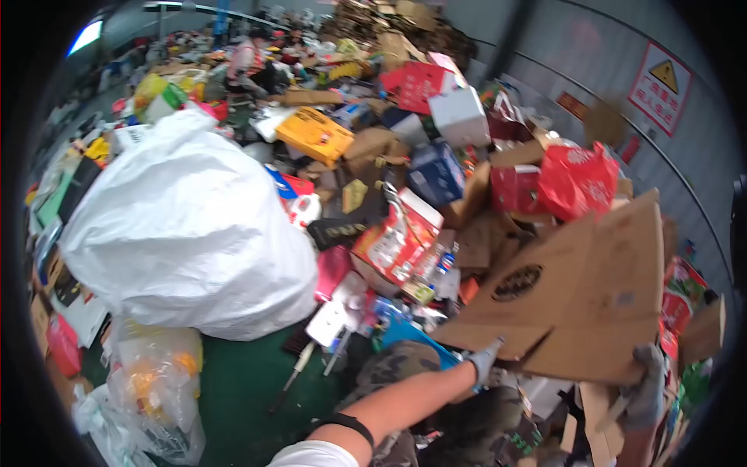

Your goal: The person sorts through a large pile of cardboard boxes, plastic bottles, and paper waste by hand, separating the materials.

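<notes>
A large flattened cardboard box (580,288) with a dark oval print tilts up in front of me, over the heap at the right. My left hand (486,363), in a grey glove, is closed at its lower left edge. At the lower right corner my right hand (647,385), also gloved, grips the same sheet, its fingers partly hidden. A slit runs through the cardboard between the hands. Just left of my left hand lies a blue sheet-like piece (420,340). Cardboard scraps (599,420) lie below the box.
A bulging white sack (194,233) stands at left, above a clear plastic bag (159,389) with orange contents. Mixed waste spreads behind, including a red bag (577,180), a yellow box (315,135) and a blue box (437,173). A railed wall with a warning sign (660,87) borders the right.
</notes>
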### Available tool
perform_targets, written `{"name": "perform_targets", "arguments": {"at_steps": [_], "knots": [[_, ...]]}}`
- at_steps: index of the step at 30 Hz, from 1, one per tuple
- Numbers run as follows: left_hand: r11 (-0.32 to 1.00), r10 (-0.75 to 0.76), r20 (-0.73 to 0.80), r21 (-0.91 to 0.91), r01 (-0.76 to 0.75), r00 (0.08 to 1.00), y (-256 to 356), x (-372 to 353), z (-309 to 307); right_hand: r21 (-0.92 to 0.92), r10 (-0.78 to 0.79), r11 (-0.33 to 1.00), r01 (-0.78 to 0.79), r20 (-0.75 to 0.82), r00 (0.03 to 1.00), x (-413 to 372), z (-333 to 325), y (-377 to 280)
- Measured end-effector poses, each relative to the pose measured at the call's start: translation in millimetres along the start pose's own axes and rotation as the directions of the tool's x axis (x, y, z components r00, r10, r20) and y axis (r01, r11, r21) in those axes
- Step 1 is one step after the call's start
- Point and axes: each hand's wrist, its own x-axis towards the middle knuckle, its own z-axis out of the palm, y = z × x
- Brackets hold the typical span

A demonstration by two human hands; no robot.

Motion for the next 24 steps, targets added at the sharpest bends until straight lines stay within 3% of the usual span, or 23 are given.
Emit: {"name": "perform_targets", "arguments": {"at_steps": [1,2,3,6,8,10,11,12,14,15,17,18,20,21,24], "knots": [[0.941,0.258,-0.020,-0.222,-0.256,0.966,-8.3,-52.4,24.8,-0.031,0.007,0.999,-0.009,-0.073,0.997,-17.3,11.9,-4.3],[0.981,0.185,-0.059,-0.046,-0.188,0.981,-12.1,-19.9,9.2,-0.060,0.013,0.998,-0.022,-0.145,0.989,-34.1,23.7,-7.9],[0.987,0.137,-0.012,-0.079,-0.137,0.991,-17.2,51.5,-3.5,-0.035,-0.001,0.999,-0.002,-0.089,0.996,-22.6,43.0,-5.3],[0.970,0.086,-0.134,-0.217,-0.113,0.987,-2.1,-39.3,15.2,0.047,-0.047,0.998,0.048,-0.009,0.999,-6.9,71.7,-7.0],[0.935,0.101,-0.098,-0.332,-0.128,0.990,8.1,-37.8,10.1,0.081,-0.065,0.995,0.065,-0.001,0.998,-4.9,79.4,-9.0],[0.896,0.119,0.025,-0.433,-0.097,0.993,5.0,20.3,-6.0,0.090,-0.057,0.994,0.059,-0.025,0.998,-11.2,77.6,-11.4],[0.895,0.079,-0.032,-0.438,-0.085,0.996,13.4,-17.8,-1.4,0.083,-0.054,0.995,0.059,-0.057,0.997,-18.0,71.4,-15.2],[0.924,0.185,0.068,-0.352,-0.150,0.980,15.1,-37.7,-9.1,0.075,-0.057,0.995,0.065,-0.101,0.993,-26.4,63.2,-20.1],[0.826,0.264,0.039,-0.525,-0.205,0.964,22.1,-50.3,-13.8,0.077,-0.081,0.992,0.096,-0.180,0.980,-39.8,49.6,-28.5],[0.840,0.314,-0.085,-0.440,-0.319,0.945,26.7,-55.8,-16.3,0.024,-0.050,0.998,0.055,-0.186,0.981,-43.6,47.3,-31.5],[0.757,0.418,-0.098,-0.513,-0.406,0.903,39.8,-61.6,-18.7,0.164,-0.001,0.985,0.048,-0.276,0.961,-47.0,33.8,-31.5],[0.729,0.484,-0.017,-0.546,-0.413,0.875,46.0,-90.9,-13.8,0.210,-0.048,0.973,0.098,-0.231,0.972,-55.3,31.7,-36.3],[0.810,0.521,0.158,-0.404,-0.426,0.839,60.5,-113.1,-16.4,0.230,-0.026,0.971,0.072,-0.197,0.980,-69.3,25.7,-44.6],[0.795,0.548,0.170,-0.412,-0.446,0.819,63.5,-128.1,-14.6,0.239,-0.015,0.969,0.058,-0.180,0.984,-76.4,22.6,-48.6],[0.810,0.479,0.253,-0.495,-0.313,0.840,72.0,-153.4,-28.3,0.220,0.014,0.974,0.054,-0.295,0.955,-107.7,8.2,-43.7]]}}
